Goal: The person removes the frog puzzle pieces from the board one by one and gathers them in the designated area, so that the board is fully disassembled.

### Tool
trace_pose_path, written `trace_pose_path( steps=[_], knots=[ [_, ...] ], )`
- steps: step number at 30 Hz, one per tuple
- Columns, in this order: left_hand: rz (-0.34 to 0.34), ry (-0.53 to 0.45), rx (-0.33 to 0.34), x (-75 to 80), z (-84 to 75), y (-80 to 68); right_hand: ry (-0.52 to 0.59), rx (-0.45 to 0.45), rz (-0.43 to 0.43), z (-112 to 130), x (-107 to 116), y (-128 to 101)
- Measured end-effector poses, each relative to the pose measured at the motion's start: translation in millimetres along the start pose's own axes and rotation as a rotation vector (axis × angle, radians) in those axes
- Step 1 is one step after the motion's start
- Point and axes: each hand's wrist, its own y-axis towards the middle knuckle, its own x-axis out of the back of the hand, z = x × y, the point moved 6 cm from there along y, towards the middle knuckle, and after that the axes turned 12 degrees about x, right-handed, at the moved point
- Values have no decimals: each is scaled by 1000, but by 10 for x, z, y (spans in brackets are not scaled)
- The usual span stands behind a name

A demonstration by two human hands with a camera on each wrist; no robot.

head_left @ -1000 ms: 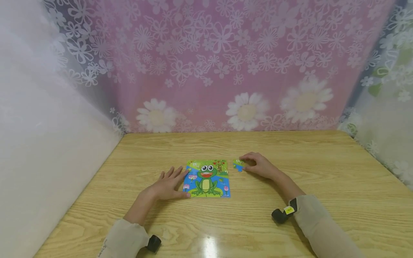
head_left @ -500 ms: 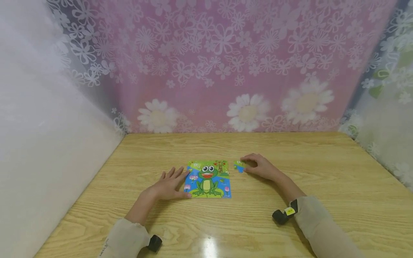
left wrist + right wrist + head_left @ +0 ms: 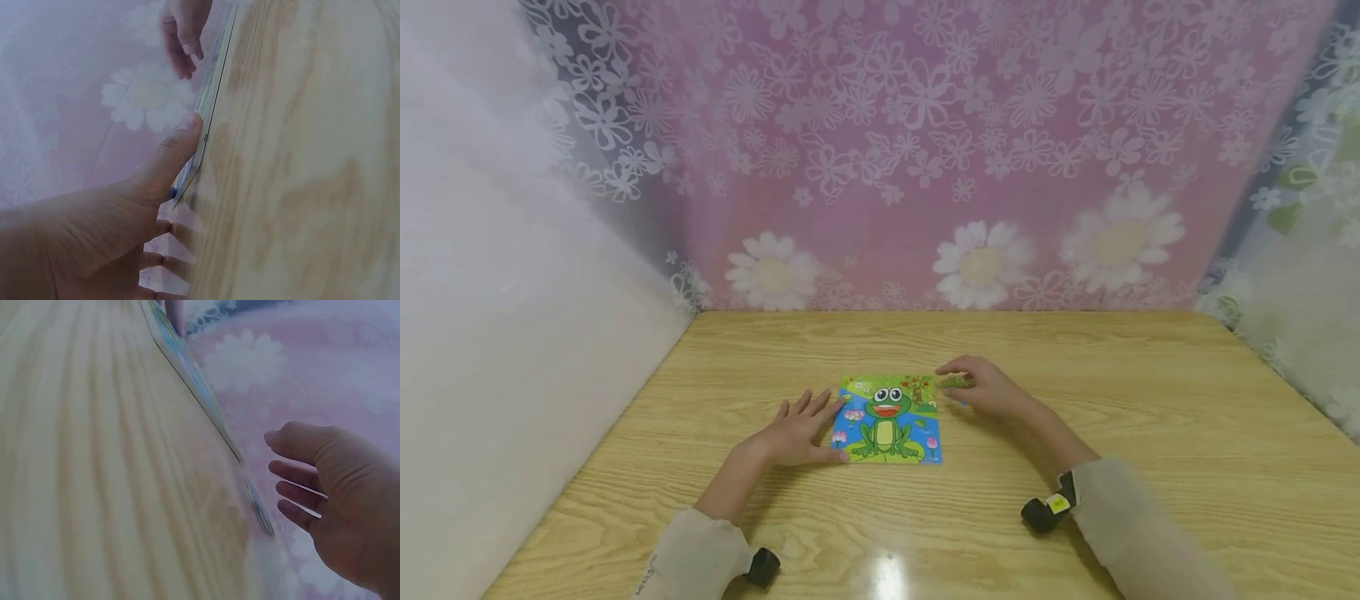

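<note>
Compared with half a second ago, the right hand (image 3: 991, 388) has shifted leftward over the loose jigsaw pieces (image 3: 260, 514), its fingertips now near the far right corner of the frog jigsaw (image 3: 886, 429). Nearest, the left hand (image 3: 793, 435) lies spread, thumb and index finger at the left edge of the jigsaw, which rests flat on the wooden table (image 3: 880, 508); an uneven push there could slide it askew. Farther out, the right hand's thumb and fingers stand apart, pinching nothing; a low sweep could scatter the thin pieces just beside the jigsaw or catch its corner.
</note>
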Motion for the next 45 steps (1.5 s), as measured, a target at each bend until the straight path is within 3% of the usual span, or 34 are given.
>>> trace_pose_path(
  steps=[9,13,17,23,31,37,45],
  knots=[
    [-5,28,16,-37,5,37,-6,23,96,171,-346,340],
    [-6,22,17,-36,5,39,-129,44,102,179,-451,439],
    [-8,20,14,-42,18,49,-253,6,73,192,-508,509],
    [-9,31,25,-44,42,64,-325,-56,18,220,-573,591],
    [-6,20,19,-22,25,57,-342,-87,-44,206,-607,600],
    [-2,31,22,-36,59,80,-289,-97,-90,194,-615,586],
    [3,24,29,-42,62,73,-257,-109,-95,120,-645,594]
  ],
)
